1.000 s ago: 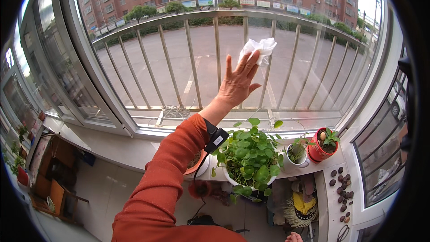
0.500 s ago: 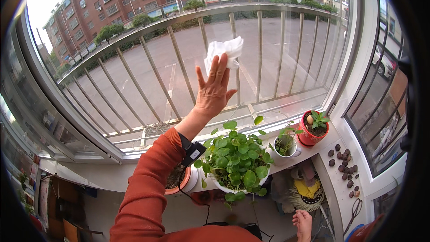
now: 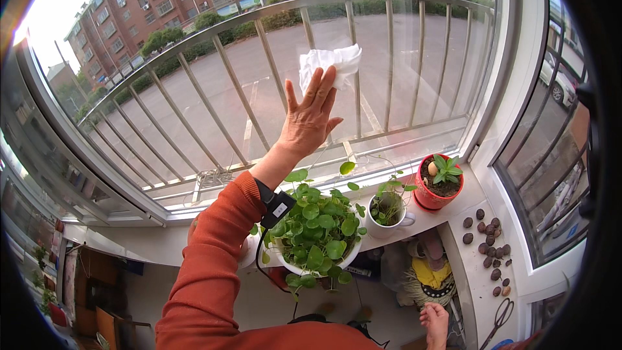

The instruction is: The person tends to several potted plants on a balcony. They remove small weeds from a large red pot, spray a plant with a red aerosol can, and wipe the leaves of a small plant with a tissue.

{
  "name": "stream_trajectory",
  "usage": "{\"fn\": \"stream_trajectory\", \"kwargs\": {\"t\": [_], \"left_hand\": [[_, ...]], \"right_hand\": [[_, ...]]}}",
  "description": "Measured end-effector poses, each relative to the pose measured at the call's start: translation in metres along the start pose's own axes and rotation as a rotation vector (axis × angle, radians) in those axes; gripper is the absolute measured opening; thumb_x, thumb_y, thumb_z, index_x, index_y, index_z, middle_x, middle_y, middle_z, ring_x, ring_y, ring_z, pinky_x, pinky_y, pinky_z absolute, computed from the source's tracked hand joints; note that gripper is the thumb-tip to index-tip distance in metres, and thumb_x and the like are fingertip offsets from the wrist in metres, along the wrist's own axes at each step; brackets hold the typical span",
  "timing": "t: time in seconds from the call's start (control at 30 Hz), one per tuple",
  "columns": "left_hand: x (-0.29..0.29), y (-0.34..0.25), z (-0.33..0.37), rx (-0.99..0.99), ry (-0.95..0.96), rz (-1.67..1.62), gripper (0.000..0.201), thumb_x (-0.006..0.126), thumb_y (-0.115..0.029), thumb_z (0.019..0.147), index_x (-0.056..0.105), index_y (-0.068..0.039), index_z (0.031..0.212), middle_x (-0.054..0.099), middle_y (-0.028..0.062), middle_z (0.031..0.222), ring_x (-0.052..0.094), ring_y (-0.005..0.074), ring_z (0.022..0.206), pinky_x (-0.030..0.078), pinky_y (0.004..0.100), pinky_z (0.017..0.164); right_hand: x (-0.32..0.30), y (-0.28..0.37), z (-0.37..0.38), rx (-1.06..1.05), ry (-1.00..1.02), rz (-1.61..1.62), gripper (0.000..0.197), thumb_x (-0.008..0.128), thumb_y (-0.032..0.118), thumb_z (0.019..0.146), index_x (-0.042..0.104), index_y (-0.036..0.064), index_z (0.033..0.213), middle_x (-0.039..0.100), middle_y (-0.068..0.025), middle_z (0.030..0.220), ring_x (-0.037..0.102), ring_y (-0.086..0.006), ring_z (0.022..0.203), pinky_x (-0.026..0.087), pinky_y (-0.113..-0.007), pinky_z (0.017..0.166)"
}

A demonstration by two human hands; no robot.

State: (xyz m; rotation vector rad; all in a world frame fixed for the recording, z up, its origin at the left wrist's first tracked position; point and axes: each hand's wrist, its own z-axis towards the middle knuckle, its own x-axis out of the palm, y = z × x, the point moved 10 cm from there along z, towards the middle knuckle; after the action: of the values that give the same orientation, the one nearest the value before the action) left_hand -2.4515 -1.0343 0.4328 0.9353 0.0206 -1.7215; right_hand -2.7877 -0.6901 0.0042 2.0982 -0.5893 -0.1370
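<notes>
My left hand (image 3: 308, 116) reaches up to the window glass, its fingers stretched out over a crumpled white cloth (image 3: 337, 61) that they press against the pane. The orange sleeve and a black wrist strap with a small box (image 3: 277, 209) show on that arm. Low at the right, my right hand (image 3: 435, 324) hangs with its fingers curled in; whether anything is between them I cannot make out. Below my left hand, a leafy green plant (image 3: 317, 227) fills a white pot on the sill.
On the sill stand a white mug (image 3: 387, 210) with a plant and a red pot (image 3: 438, 181) with a seedling. Several dark round nuts (image 3: 490, 249) and scissors (image 3: 499, 321) lie at the right. A mop head (image 3: 427, 288) sits below. Railings (image 3: 389, 58) run outside the glass.
My left hand and the cloth have shifted slightly up and right over the glass, and the cloth is spread wider. The view has turned a little. My right hand stays low, its fingers curled.
</notes>
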Motion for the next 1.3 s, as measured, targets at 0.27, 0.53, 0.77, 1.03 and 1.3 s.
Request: {"fn": "stream_trajectory", "kwargs": {"t": [0.27,0.53,0.77,1.03,1.3], "left_hand": [[0.042,-0.034,-0.009,0.149,0.322,0.188,0.059,0.062,-0.045,0.085,0.048,-0.018,0.136,0.019,-0.0015,0.157,0.019,0.0166,0.144,-0.008,0.0639,0.111],[0.057,-0.118,0.086,0.148,0.130,0.071,0.068,0.066,-0.043,0.080,0.048,-0.008,0.136,0.012,0.0041,0.158,0.006,0.0190,0.147,-0.008,0.0609,0.112],[0.146,-0.228,0.077,0.423,0.273,0.060,0.068,0.061,-0.048,0.082,0.047,-0.011,0.137,0.020,0.0016,0.156,0.015,0.0150,0.144,-0.006,0.0571,0.115],[0.202,-0.294,0.079,0.685,0.324,0.094,0.049,0.050,-0.028,0.087,0.052,-0.014,0.134,0.026,-0.0011,0.154,0.019,0.0133,0.143,-0.005,0.0550,0.117],[0.227,-0.315,0.070,0.883,0.534,-0.025,0.035,0.048,-0.020,0.089,0.064,-0.020,0.120,0.042,-0.0057,0.145,0.031,0.0154,0.139,-0.007,0.0578,0.116]], "right_hand": [[-0.014,0.020,0.022,0.041,0.077,0.010,0.013,0.058,0.011,0.092,0.062,0.0015,0.100,0.063,-0.0047,0.075,0.057,-0.0087,0.059,0.043,-0.020,0.050],[-0.033,0.023,0.034,0.033,0.063,0.078,0.014,0.060,0.011,0.091,0.063,0.0007,0.100,0.064,-0.0050,0.075,0.057,-0.0090,0.060,0.043,-0.020,0.052],[-0.063,-0.007,0.031,0.116,-0.013,0.105,0.015,0.061,0.012,0.090,0.064,0.0021,0.100,0.064,-0.0045,0.075,0.057,-0.0091,0.061,0.043,-0.021,0.052],[-0.086,-0.032,0.031,0.131,-0.040,0.166,0.015,0.061,0.013,0.090,0.064,0.0029,0.101,0.065,-0.0047,0.076,0.057,-0.0095,0.061,0.043,-0.021,0.053],[-0.098,-0.051,0.033,0.138,-0.070,0.184,0.015,0.059,0.014,0.092,0.063,0.0040,0.102,0.064,-0.0048,0.076,0.057,-0.0085,0.059,0.042,-0.019,0.050]]}}
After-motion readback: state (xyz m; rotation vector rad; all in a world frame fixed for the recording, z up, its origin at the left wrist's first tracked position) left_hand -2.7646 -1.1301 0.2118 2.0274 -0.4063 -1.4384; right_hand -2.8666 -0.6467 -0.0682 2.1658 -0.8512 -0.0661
